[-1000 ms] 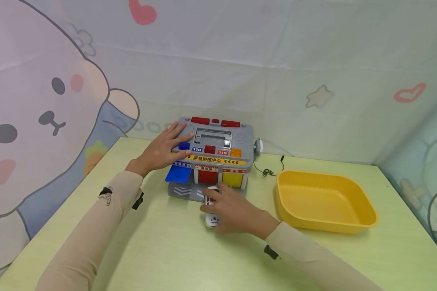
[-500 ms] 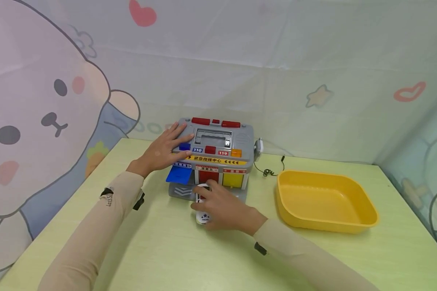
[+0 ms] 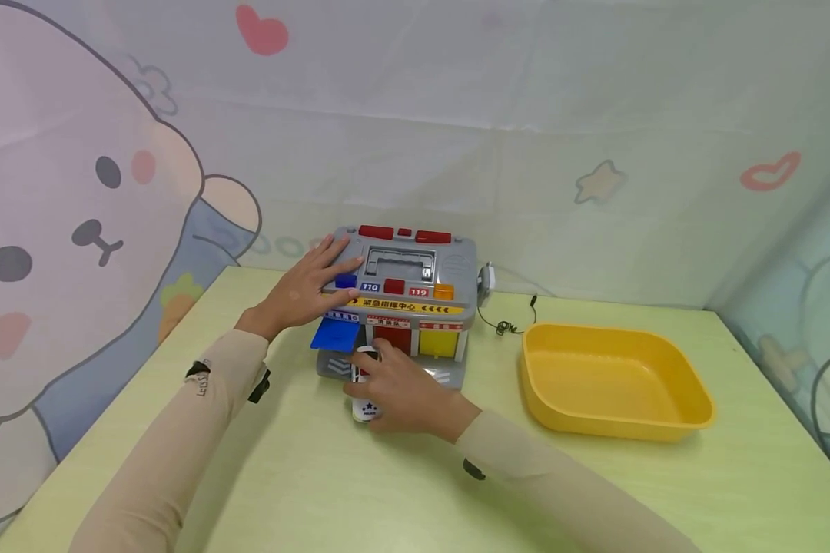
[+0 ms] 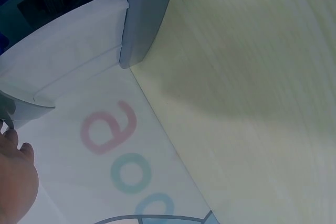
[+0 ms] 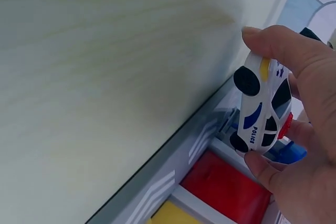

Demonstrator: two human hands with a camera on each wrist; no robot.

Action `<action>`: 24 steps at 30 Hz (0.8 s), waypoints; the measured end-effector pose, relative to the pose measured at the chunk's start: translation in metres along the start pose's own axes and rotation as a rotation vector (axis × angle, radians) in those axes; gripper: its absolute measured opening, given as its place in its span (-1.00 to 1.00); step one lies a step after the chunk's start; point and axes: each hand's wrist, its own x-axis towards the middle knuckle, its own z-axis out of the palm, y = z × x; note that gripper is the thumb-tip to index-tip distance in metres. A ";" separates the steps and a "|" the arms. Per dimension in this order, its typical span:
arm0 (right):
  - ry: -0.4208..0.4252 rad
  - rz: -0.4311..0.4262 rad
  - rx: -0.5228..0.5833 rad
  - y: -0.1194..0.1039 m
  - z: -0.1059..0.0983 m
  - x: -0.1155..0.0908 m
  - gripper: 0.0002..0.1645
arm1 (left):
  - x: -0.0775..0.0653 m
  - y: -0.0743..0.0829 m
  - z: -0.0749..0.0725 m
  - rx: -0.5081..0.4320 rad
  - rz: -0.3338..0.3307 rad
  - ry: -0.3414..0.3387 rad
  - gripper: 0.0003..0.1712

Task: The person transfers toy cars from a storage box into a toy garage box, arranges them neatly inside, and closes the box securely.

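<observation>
A white toy police car (image 5: 263, 103) is gripped in my right hand (image 3: 404, 388), thumb at one end and fingers at the other and over its roof. It is held at the front left of a grey toy garage (image 3: 456, 269), below a raised blue door (image 3: 335, 335). The garage's red door (image 5: 226, 187) and yellow door (image 3: 439, 342) are down. My left hand (image 3: 304, 288) rests on the left of the garage roof with its fingers spread. In the left wrist view, part of that hand (image 4: 18, 182) shows beside the garage's side wall.
A yellow plastic tray (image 3: 615, 426) stands on the table to the right of the garage. Between them lies a coiled black cord (image 3: 506, 327). A printed cloth backdrop (image 3: 560, 153) hangs behind the table.
My right hand has moved left with the police car, from in front of the red door to near the raised blue door. My left hand has stayed on the roof.
</observation>
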 end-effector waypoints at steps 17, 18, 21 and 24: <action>0.077 -0.027 -0.081 -0.006 0.012 0.023 -0.28 | 0.001 -0.001 0.001 -0.007 -0.007 -0.005 -0.20; 0.078 -0.026 -0.088 -0.006 0.012 0.024 -0.27 | 0.000 -0.001 0.001 -0.008 -0.008 -0.006 -0.20; 0.090 -0.028 -0.117 -0.005 0.015 0.026 -0.25 | 0.000 -0.001 0.001 -0.009 -0.011 -0.008 -0.20; 0.108 -0.028 -0.161 -0.004 0.017 0.029 -0.23 | 0.000 -0.001 0.001 -0.014 -0.008 -0.007 -0.21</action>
